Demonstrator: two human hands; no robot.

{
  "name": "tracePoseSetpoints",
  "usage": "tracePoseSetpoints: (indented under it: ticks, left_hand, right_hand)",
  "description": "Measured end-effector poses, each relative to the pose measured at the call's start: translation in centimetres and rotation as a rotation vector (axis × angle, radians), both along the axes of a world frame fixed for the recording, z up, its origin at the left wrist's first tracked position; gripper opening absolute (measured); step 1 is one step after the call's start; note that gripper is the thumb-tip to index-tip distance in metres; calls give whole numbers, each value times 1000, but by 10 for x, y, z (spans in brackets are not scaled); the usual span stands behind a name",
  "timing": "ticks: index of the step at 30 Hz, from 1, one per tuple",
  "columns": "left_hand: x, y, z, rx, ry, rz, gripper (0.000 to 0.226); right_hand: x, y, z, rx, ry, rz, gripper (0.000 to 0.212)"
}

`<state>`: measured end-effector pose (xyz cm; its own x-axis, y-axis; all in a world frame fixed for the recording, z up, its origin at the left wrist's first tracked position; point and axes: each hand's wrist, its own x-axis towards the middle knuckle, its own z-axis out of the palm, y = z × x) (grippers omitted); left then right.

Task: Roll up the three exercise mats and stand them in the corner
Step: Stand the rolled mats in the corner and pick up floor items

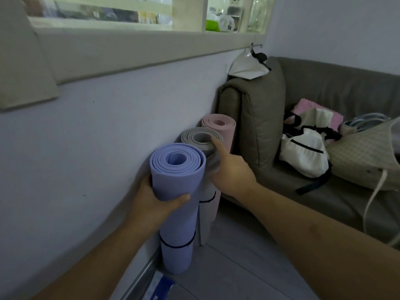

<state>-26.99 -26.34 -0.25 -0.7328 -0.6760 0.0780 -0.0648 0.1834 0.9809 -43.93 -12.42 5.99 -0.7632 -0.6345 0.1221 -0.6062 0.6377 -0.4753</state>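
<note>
Mats are all standing along the wall now, left hand [160, 198] gripping the purple mat [176, 204] to settle it upright while right hand [231, 169] is gripping the grey mat [200, 139] so it isn't tipping.

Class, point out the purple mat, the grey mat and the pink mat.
purple mat [176, 191]: head view, outer wrap below the top.
grey mat [190, 136]: head view, rolled top edge.
pink mat [218, 123]: head view, spiral top end.

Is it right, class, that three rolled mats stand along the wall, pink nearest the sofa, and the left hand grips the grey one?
Not quite. The head view shows the left hand gripping the purple mat, not the grey mat; the rest holds.
</note>
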Motion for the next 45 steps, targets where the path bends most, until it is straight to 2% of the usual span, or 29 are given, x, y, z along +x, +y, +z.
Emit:
tracePoseSetpoints:
  ticks: [3, 5, 9, 14, 16, 21, 24, 29, 34, 39, 43, 45]
  left_hand:
    - [5, 5, 5, -93, -1, 61, 126]
    - [8, 10, 8, -142, -3, 91, 127]
    - [16, 18, 14, -132, -34, 118, 108]
    - [43, 23, 17, -121, -134, 81, 93]
    - [59, 27, 19, -138, -162, 83, 77]
    - [103, 31, 5, -205, -207, 107, 18]
    - [134, 34, -10, -215, -191, 122, 7]
    - [189, 37, -48, -154, -238, 114, 10]
    - [224, 35, -95, -108, -270, 100, 12]
    - [228, 23, -138, -59, -278, 110, 14]
    - [221, 9, -156, -78, -250, 112, 16]
    - [218, 4, -171, -75, -257, 102, 18]
  right_hand:
    - [15, 6, 9, -3, 80, -104, 79]
    - [28, 11, 13, -73, 107, -120, 60]
    - [46, 12, 14, -239, 35, -60, 36]
    - [62, 19, 11, -325, -5, -110, 29]
    - [75, 27, 6, -320, -12, -132, 29]
    - [124, 46, -14, -272, -9, -78, 21]
    - [167, 54, -44, -217, -49, -6, 21]
    - [242, 58, -117, -27, -146, 138, 23]
    - [309, 48, -210, 341, -296, 252, 31]
    - [375, 41, -319, 738, -468, 493, 66]
    - [437, 43, -403, 968, -426, 722, 88]
    - [470, 48, -431, 995, -438, 782, 76]
